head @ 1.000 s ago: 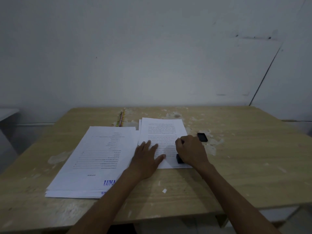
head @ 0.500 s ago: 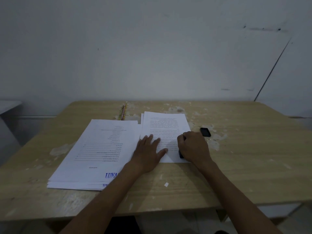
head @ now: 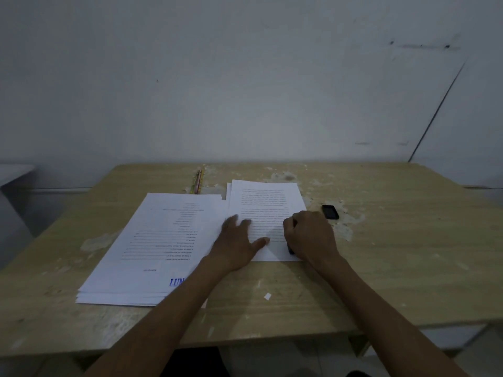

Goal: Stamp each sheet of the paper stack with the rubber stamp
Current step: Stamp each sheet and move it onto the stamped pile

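Two paper piles lie on the wooden table (head: 394, 268). The thicker stack (head: 152, 240) is on the left, its top sheet bearing a blue stamp mark near the front edge. The thinner pile of printed sheets (head: 265, 208) lies to its right. My left hand (head: 236, 243) rests flat on the lower left of that right sheet, fingers spread. My right hand (head: 310, 235) grips the black rubber stamp (head: 290, 249) and holds it down on the sheet's lower right corner; only a sliver of the stamp shows under the fist.
A small black object (head: 330, 211), perhaps the stamp's cap, lies on the table right of the sheets. Pencils (head: 197, 181) lie at the back near the wall. A paper scrap (head: 267, 296) sits near the front edge. The tabletop is chipped and patchy.
The camera has shifted slightly, so the table sits a little higher in view. Both hands keep the same places on the right sheet, stamp still down.
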